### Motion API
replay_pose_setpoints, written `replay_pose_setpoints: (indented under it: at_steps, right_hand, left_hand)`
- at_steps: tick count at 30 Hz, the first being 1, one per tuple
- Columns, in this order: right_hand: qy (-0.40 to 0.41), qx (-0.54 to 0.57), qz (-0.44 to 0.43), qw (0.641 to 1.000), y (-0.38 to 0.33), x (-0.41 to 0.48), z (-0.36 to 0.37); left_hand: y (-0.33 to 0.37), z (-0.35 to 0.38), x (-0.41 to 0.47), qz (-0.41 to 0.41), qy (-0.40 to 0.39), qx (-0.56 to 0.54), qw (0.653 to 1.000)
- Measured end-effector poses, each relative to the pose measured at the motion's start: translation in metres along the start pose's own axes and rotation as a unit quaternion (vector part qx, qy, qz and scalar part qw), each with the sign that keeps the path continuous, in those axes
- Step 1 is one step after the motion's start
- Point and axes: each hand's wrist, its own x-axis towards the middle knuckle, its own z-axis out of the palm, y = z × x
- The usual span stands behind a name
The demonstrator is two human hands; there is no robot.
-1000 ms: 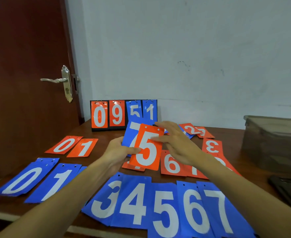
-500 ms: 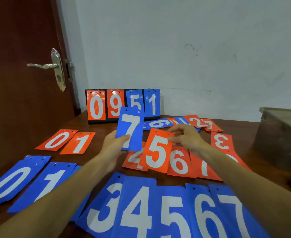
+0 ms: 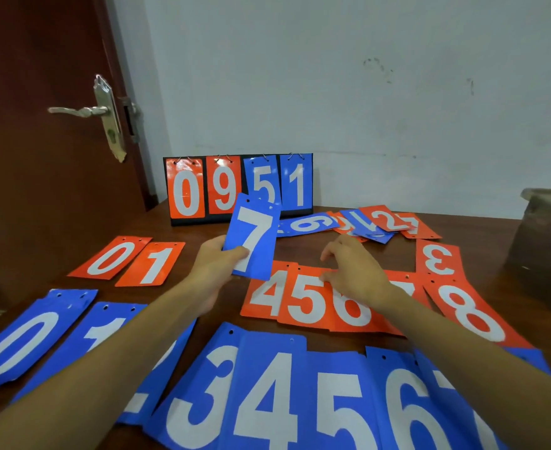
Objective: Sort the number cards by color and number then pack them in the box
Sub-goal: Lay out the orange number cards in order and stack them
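— Why is the wooden table (image 3: 295, 251) so covered?

— Rows by colour, so gaps show. My left hand (image 3: 215, 271) pinches the blue 7 (image 3: 254, 235), lifted clear (its row lies nearest me). My right hand (image 3: 355, 274), fingers loose, rests on the orange row (image 3: 306, 300), probably to square it. The box (image 3: 548, 251) stands far right.

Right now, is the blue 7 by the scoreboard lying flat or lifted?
Lifted: the left hand grips the blue 7 clear of the table.
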Motion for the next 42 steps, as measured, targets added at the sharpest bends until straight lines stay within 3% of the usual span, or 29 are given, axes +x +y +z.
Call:
replay_pose_setpoints:
  at_steps: [2, 5, 7, 9, 14, 19, 24, 28, 36, 42]
  right_hand:
    - [0.036, 0.018, -0.028, 0.999, 0.0, 0.0, -0.003]
    - [0.112, 0.217, -0.003, 0.97, -0.008, 0.001, -0.021]
    - [0.097, 0.372, 0.049, 0.922, -0.014, -0.004, -0.04]
    - [0.061, 0.426, 0.06, 0.901, -0.014, -0.014, -0.058]
    - [0.094, 0.342, 0.018, 0.935, 0.014, -0.056, -0.084]
    - [0.018, 0.302, 0.045, 0.952, 0.054, -0.107, -0.112]
    - [-0.081, 0.356, 0.078, 0.928, 0.095, -0.153, -0.122]
    - [-0.116, 0.337, 0.068, 0.932, 0.109, -0.174, -0.113]
    - [-0.158, 0.074, -0.028, 0.984, 0.101, -0.163, -0.099]
    - [-0.166, 0.03, -0.036, 0.985, 0.101, -0.145, -0.101]
  left_hand:
    - [0.003, 0.005, -0.005, 0.016, -0.005, 0.016, 1.0]
    - [0.006, 0.017, -0.017, 0.029, -0.021, 0.036, 0.999]
    - [0.007, 0.027, -0.028, 0.034, -0.045, 0.044, 0.997]
    - [0.008, 0.039, -0.042, 0.035, -0.08, 0.035, 0.996]
    - [0.011, 0.074, -0.083, 0.023, -0.184, 0.034, 0.982]
    - [0.016, 0.103, -0.124, 0.018, -0.337, 0.063, 0.939]
    - [0.013, 0.114, -0.133, 0.067, -0.305, 0.175, 0.934]
    - [0.008, 0.117, -0.132, 0.081, -0.265, 0.201, 0.94]
    - [0.011, 0.128, -0.12, 0.131, -0.242, 0.242, 0.931]
    - [0.021, 0.135, -0.088, 0.175, -0.237, 0.272, 0.916]
